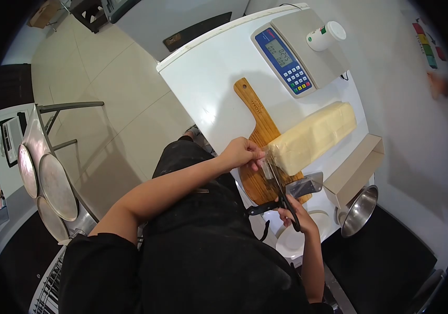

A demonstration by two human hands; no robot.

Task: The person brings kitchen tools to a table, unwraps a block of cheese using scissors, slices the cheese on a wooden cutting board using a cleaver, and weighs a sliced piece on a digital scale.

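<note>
A long pale-yellow block (315, 135), like butter or cheese in clear plastic wrap, lies with its near end on a wooden cutting board (258, 118). At that end my left hand (242, 153) is closed, its fingertips pinching the clear plastic wrap (267, 170). My right hand (298, 215) is closed on the black handles of a pair of scissors (282, 198). The scissor blades reach up to the wrap beside my left fingertips; whether they are parted is hard to see. A cleaver (307, 184) with a black handle lies across the board's lower end, close to my right hand.
A digital scale (286, 58) with a white tub (326, 36) on it stands at the table's far end. Along the wall side are a long cardboard box (353, 170) and a metal bowl (360, 212). A white bowl (290, 243) sits below my right hand. Round metal pans (56, 186) are at left.
</note>
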